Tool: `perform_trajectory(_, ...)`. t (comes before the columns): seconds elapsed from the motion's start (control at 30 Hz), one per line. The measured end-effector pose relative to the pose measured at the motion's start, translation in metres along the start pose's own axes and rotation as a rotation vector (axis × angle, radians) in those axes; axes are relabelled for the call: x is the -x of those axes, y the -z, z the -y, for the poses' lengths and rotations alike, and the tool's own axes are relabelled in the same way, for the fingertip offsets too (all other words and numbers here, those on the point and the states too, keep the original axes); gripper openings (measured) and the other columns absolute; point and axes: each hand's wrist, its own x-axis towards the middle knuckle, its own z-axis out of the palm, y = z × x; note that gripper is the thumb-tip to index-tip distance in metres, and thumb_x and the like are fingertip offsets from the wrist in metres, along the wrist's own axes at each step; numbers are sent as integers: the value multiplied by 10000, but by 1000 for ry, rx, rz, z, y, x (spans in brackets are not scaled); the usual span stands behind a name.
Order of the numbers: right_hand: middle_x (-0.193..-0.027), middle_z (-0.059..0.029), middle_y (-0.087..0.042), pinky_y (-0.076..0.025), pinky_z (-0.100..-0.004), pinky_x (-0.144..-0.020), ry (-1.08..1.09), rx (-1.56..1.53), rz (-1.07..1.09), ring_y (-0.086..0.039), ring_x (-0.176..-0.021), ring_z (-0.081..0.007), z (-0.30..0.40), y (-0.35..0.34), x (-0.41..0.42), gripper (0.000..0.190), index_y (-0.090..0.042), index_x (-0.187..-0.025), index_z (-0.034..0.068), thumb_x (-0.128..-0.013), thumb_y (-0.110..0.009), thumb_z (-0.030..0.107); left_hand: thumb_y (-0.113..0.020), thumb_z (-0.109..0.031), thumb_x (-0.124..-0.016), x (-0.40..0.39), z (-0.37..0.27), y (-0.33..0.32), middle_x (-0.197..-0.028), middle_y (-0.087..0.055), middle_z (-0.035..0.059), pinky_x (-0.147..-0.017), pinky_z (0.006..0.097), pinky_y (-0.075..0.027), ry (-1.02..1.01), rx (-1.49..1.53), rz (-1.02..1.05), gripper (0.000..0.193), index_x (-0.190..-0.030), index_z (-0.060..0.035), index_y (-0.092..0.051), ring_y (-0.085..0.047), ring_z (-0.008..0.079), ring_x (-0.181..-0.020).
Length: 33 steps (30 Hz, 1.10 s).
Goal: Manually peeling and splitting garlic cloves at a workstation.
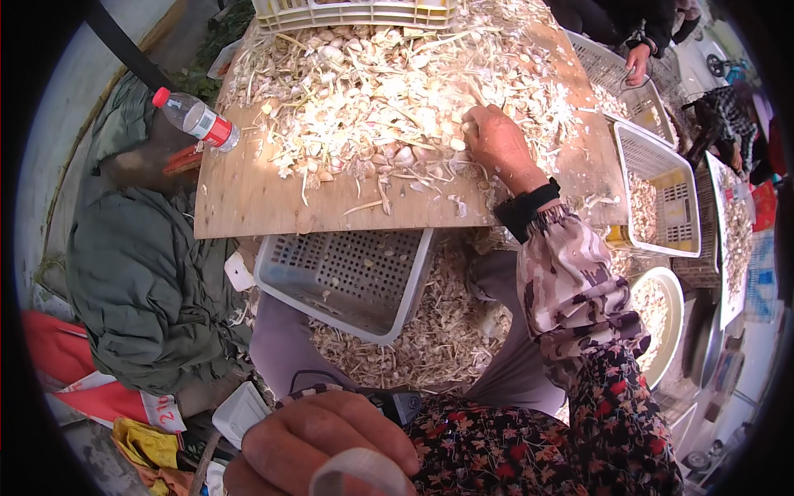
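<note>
A heap of garlic cloves, skins and dry stems is spread over a wooden board. My right hand rests at the heap's right side, fingers curled down among the pieces; whether it grips a clove cannot be told. Around that wrist is a black band, above a camouflage sleeve. Close to the camera, my left hand is raised before my body, its fingers bent; a pale loop of strap lies in front of it, and its palm is hidden. Below the board's near edge a grey perforated plastic crate holds a few cloves.
A plastic bottle lies at the board's left edge. Crates and a round basin with garlic stand at the right. Another person's hand is at upper right. Green cloth is heaped at left; a light crate sits atop the board.
</note>
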Motion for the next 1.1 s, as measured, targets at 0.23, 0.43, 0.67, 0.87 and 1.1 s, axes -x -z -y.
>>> perform_trajectory(0.23, -685, -23, -573, -432, -198, -494, -454, -1453, 149, -514, -538, -96, -31, 24, 14, 174, -582, -1046, 35, -877, -548, 57, -640, -72, -867, 24, 77, 133, -962, -624, 78, -656, 260, -488, 453, -1154, 79, 217, -1073, -2, -634, -589, 134, -724)
perform_trajectory(0.43, -775, -5, -605, -438, -189, -543, -319, -1523, 173, -543, -626, -70, -9, 50, 28, 185, -594, -1035, 19, -850, -589, 39, -585, -218, -914, -57, 224, 68, -820, -610, 78, -644, 283, -480, 499, -1026, 272, 326, -1145, 11, -554, -585, 130, -694)
perform_trajectory(0.67, -726, 42, -581, -418, -197, -577, -69, -844, -86, -493, -629, -38, -4, 31, 36, 152, -636, -982, 43, -838, -585, 35, -526, -209, -935, -52, 271, 69, -724, -559, 13, -570, 257, -428, 713, -779, 221, 237, -1051, -3, -539, -519, 106, -616)
perform_trajectory(0.87, -779, -29, -626, -466, -244, -607, -134, -1051, -88, -571, -675, -81, -25, 56, 48, 157, -687, -924, 47, -815, -574, 36, -524, -207, -949, -38, 189, 77, -716, -466, -19, -515, 201, -329, 967, -1, -136, 223, -1072, -22, -541, -366, 50, -568)
perform_trajectory(1.1, -812, -146, -630, -496, -406, -687, 79, -205, -255, -609, -768, -342, -19, 31, 21, 96, -676, -756, 61, -753, -585, 92, -596, -54, -870, 12, 110, 156, -826, -615, 62, -661, 257, -472, 450, -1381, 260, 176, -1037, -19, -640, -586, 130, -718)
